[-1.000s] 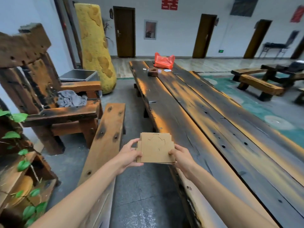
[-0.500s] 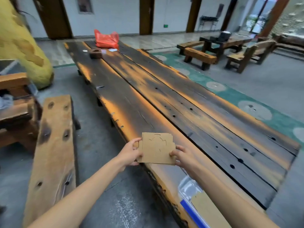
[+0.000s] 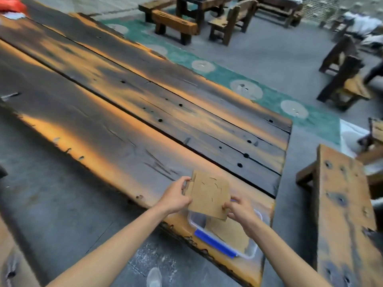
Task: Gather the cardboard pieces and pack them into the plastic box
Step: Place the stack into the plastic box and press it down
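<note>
Left arm reaches forward from lower left, left hand (image 3: 176, 196) curled, fingers pinching left edge of cardboard stack (image 3: 209, 193). Stack tilted, held in air above far end of clear plastic box (image 3: 251, 252) at near table (image 3: 124, 112) corner. Right hand (image 3: 240, 210) grips stack's lower right corner, arm stretched from lower right. More cardboard (image 3: 230, 233) lies inside box.

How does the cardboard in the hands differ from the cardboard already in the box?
The held cardboard stack is gripped by the left hand and right hand above the plastic box; the boxed cardboard lies inside it. The held stack shows fully, with cut lines; the boxed piece is partly hidden. Both are brown and flat.
</note>
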### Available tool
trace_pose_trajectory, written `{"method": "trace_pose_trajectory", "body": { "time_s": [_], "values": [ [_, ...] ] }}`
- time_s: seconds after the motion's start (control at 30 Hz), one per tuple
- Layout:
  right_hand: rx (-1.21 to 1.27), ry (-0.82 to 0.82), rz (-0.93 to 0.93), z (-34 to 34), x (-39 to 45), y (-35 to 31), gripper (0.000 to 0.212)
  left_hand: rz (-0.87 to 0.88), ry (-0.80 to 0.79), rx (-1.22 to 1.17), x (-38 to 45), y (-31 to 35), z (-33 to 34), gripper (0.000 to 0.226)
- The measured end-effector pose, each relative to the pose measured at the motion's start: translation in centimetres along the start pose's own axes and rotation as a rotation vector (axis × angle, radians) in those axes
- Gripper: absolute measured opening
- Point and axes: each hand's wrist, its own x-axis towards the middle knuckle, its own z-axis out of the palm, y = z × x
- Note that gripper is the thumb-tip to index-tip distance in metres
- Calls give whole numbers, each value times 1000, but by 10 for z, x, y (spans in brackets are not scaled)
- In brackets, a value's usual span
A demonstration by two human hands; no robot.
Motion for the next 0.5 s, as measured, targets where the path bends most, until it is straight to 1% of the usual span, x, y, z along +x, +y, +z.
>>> {"method": "trace_pose_trajectory", "body": {
  "time_s": [0.1, 0.23, 0.33, 0.4, 0.5],
  "values": [
    [-33, 66, 58, -11, -4, 27, 23, 18, -101, 54, 9, -5, 23, 70],
    [-104, 147, 125, -23, -11, 53, 19, -5, -212, 85, 20, -6, 51, 70],
    [-159, 205, 148, -31, -14, 63, 19, 12, -234, 130, 27, -4, 66, 68],
    [-193, 230, 172, -36, -14, 69, 27, 27, -221, 187, 33, -2, 76, 67],
    [-236, 239, 169, -41, -15, 75, 52, 35, -240, 282, 38, -3, 86, 68]
  ]
}}
